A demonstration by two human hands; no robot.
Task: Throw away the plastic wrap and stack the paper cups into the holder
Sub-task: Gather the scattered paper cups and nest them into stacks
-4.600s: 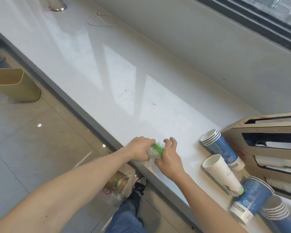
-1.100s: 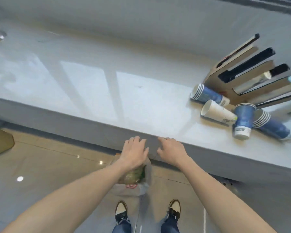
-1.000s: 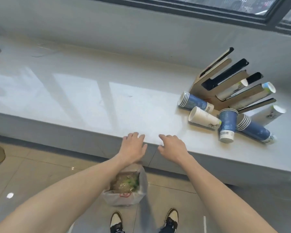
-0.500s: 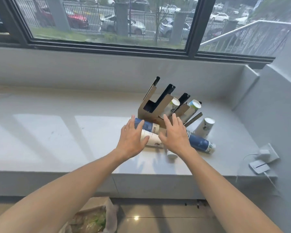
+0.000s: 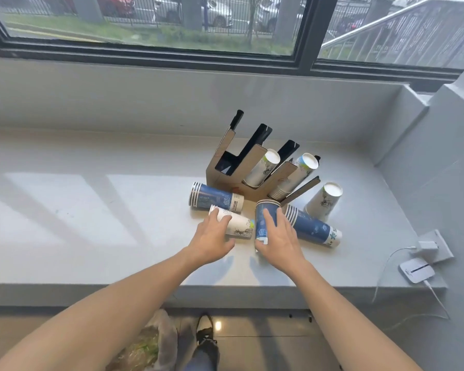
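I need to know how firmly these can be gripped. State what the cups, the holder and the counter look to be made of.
Cups: the blue stack and white cup look like printed paper with rolled rims and a slight sheen.
Holder: seemingly brown cardboard or thin board, matte outside, dark inside its slots.
Counter: smooth, glossy pale surface reflecting the window, perhaps polished stone or laminate.

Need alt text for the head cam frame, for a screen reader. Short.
A person's left hand rests on a white cup stack and the right hand on a blue cup stack, both lying on a grey counter before a cardboard cup holder. More cups lie around it; two slots are filled.
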